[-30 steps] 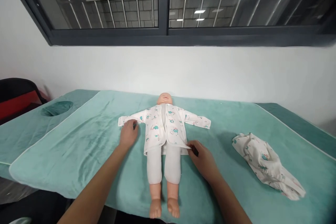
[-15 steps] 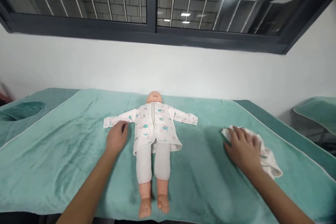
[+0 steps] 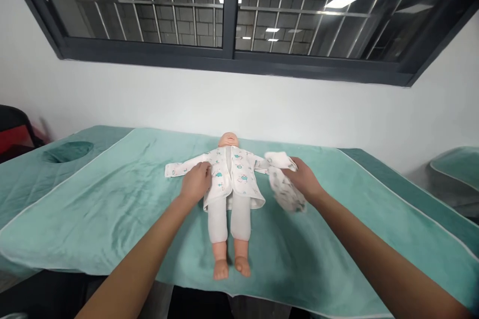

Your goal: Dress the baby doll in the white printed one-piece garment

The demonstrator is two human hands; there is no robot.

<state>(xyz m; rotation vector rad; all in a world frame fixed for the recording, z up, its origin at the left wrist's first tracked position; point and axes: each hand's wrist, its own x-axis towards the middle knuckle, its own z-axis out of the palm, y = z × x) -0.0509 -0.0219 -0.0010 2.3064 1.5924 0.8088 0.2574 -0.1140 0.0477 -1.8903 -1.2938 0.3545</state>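
A baby doll [image 3: 241,217] lies on its back, head toward the wall, with white leggings and bare feet. Its white baby jacket [image 3: 244,172] has a teal print, and the front edges lie apart over the chest. My left hand [image 3: 196,182] is over the jacket's side by the sleeve on the left, fingers curled in, with nothing seen between them. To the doll's right, my right hand [image 3: 302,178] grips a crumpled white printed cloth [image 3: 284,189], perhaps a small garment. The cloth hangs blurred from the fingers and covers the end of the other sleeve.
A teal cover [image 3: 127,199] spreads over the padded bed, which has a face hole [image 3: 69,152] at the left. A barred window [image 3: 232,55] is set in the white wall behind. At the far left stands a black and red object [image 3: 17,134]. Another teal pad [image 3: 458,167] is at the right.
My right hand has picked up the cloth from the bed on the right and brought it left beside the doll. My left hand has moved from the sleeve toward the jacket's body.
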